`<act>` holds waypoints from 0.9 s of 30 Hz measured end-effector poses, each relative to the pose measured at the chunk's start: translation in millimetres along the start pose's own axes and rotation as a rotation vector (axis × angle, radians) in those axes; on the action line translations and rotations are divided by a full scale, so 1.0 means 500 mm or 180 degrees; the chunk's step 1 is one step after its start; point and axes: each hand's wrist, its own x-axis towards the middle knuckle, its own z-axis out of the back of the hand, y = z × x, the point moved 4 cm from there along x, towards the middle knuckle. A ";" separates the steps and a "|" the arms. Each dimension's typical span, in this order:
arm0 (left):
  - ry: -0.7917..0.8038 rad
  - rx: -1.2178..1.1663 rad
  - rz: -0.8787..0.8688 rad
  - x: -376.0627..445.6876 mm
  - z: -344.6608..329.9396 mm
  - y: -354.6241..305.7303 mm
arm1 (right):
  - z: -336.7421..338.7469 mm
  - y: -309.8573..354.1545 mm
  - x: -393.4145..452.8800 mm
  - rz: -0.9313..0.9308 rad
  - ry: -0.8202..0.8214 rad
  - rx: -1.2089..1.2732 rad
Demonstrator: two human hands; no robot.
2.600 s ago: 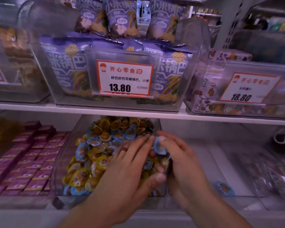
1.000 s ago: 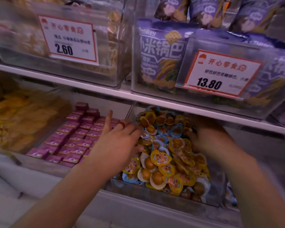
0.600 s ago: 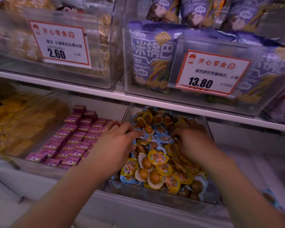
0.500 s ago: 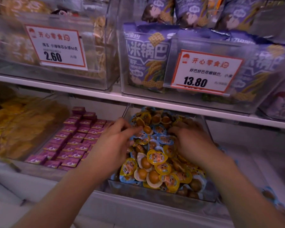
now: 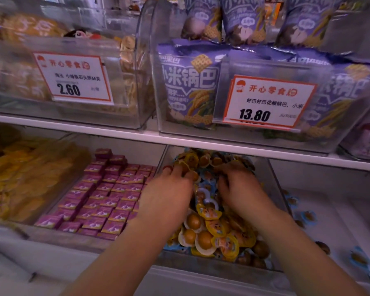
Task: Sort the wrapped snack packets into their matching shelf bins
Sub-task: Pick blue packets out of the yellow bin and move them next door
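Note:
A clear bin (image 5: 220, 269) on the lower shelf is heaped with small round snack packets (image 5: 205, 238), yellow and blue rimmed with brown centres. Both my hands are in the back half of this pile. My left hand (image 5: 169, 193) has its fingers curled down over packets near the bin's left wall. My right hand (image 5: 240, 189) claws into the packets beside it, fingers bent and tips buried. Several of the same packets (image 5: 308, 216) lie loose on the shelf to the right of the bin.
Left of the bin lie rows of small purple boxes (image 5: 107, 199) and a bin of yellow packets (image 5: 30, 178). The white shelf edge (image 5: 115, 133) hangs just above my hands, carrying bins of purple bags (image 5: 188, 82) and tan snacks (image 5: 19, 82).
Both hands have pushed deeper toward the back of the pile, and their fingers have curled into the packets. My left hand's fingers were stretched out a second ago.

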 end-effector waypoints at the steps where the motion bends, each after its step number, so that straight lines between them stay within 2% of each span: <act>1: 0.0053 0.0128 -0.0062 0.000 -0.005 0.000 | -0.004 -0.002 0.001 -0.0054 0.0043 0.0043; 3: 0.0030 0.0259 -0.0177 -0.003 -0.008 -0.003 | -0.025 0.007 0.000 0.0082 0.0465 -0.0132; 5: -0.0087 0.0023 -0.0199 -0.002 -0.008 0.005 | -0.049 0.021 -0.003 0.0271 0.0745 -0.0567; 7: -0.0250 -0.0543 -0.0127 0.001 0.003 0.017 | -0.050 0.025 0.001 0.0255 0.0708 -0.0673; 9: -0.0443 -0.1063 0.0051 0.001 0.019 0.023 | -0.041 0.028 0.006 0.0281 0.0547 -0.0438; 13: -0.0752 -0.2017 0.0555 0.001 0.040 0.034 | -0.013 0.037 0.001 0.0335 0.0177 0.0185; 19: -0.0893 -0.3630 0.0936 0.006 0.055 -0.015 | 0.061 0.009 -0.025 -0.0926 -0.0917 0.2079; 25: -0.0901 -0.4742 0.1786 0.017 0.030 -0.083 | 0.097 -0.009 -0.085 -0.1588 -0.0553 0.3355; 27: -0.0948 -0.4846 0.1860 0.016 0.030 -0.104 | 0.113 -0.020 -0.107 -0.1819 -0.0619 0.3707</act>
